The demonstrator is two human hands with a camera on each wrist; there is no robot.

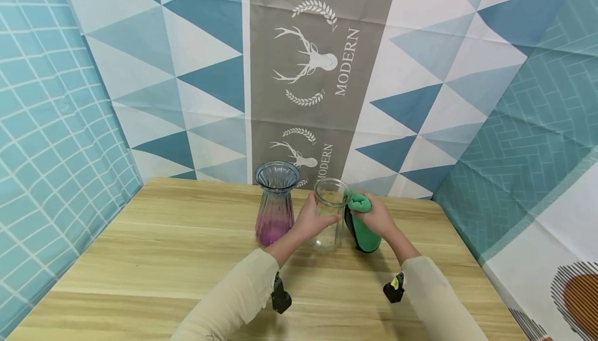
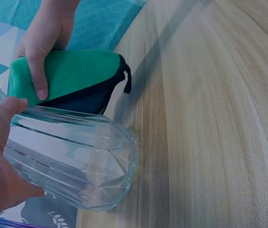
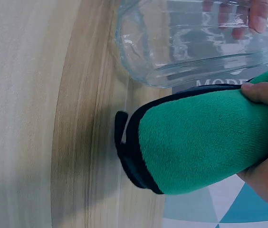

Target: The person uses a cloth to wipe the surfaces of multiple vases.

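Observation:
A clear ribbed glass vase (image 1: 329, 227) stands on the wooden table, and my left hand (image 1: 312, 220) grips its side with thumb and fingers curled around it. In the left wrist view the glass vase (image 2: 72, 152) shows a faceted base. My right hand (image 1: 376, 217) holds a folded green cloth (image 1: 366, 232) with dark edging, beside the vase. A small dark loop hangs from the cloth (image 3: 196, 137) in the right wrist view. Left of the clear vase stands a second glass vase (image 1: 275, 206), grey-blue at the top and purple-pink at the bottom.
The wooden table (image 1: 154, 258) ends at a patterned wall covering (image 1: 205, 81) with triangles and a grey deer-print stripe. Blue tiled covering (image 1: 42, 123) borders the left side. Dark camera mounts (image 1: 281, 297) sit at both wrists.

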